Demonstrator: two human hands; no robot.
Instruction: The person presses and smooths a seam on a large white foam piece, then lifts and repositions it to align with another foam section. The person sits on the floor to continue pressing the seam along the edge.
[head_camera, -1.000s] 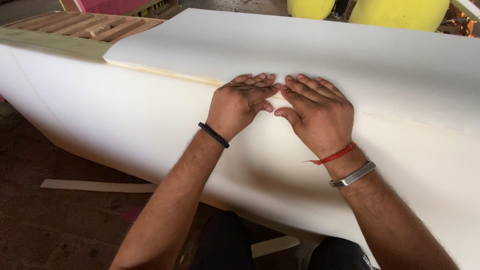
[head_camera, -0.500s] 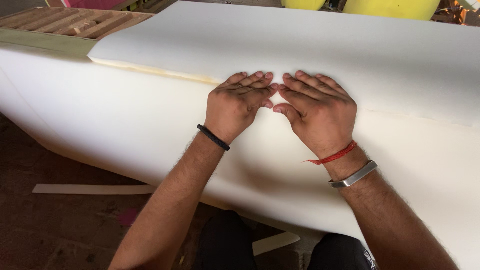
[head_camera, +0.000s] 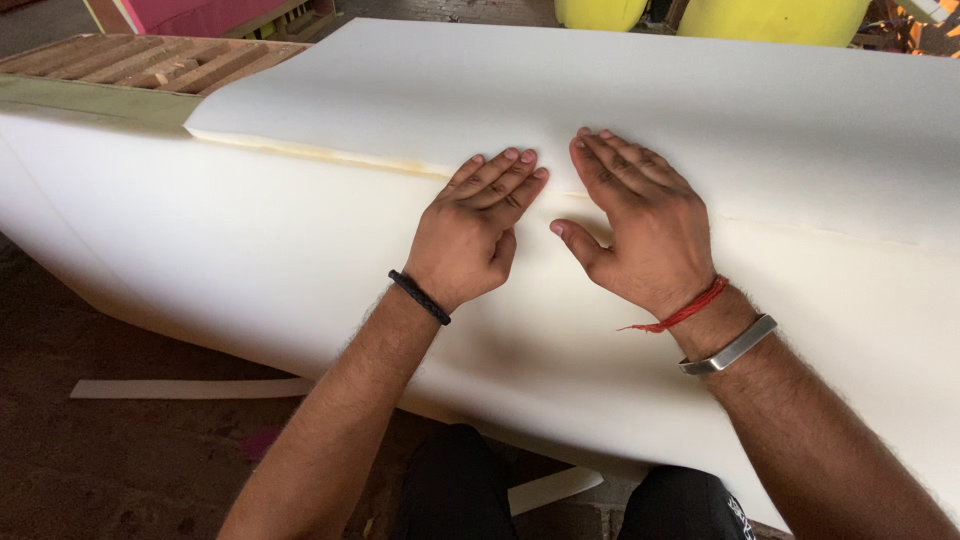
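- left hand (head_camera: 468, 235) flat on white foam sheet (head_camera: 300, 240), fingers (head_camera: 500, 175) together, tips at seam
- right hand (head_camera: 640, 225) flat beside it, thumb spread, not touching
- upper foam layer (head_camera: 650, 80) overlaps the sheet

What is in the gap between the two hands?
Only bare white foam lies between the left hand and the right hand, with the seam line crossing near the fingertips. The head view shows it.

We see one view only, from a camera on the head, looking down and forward at close range over our left hand (head_camera: 470, 235) and right hand (head_camera: 640, 235), both flat on white foam sheet (head_camera: 300, 250).
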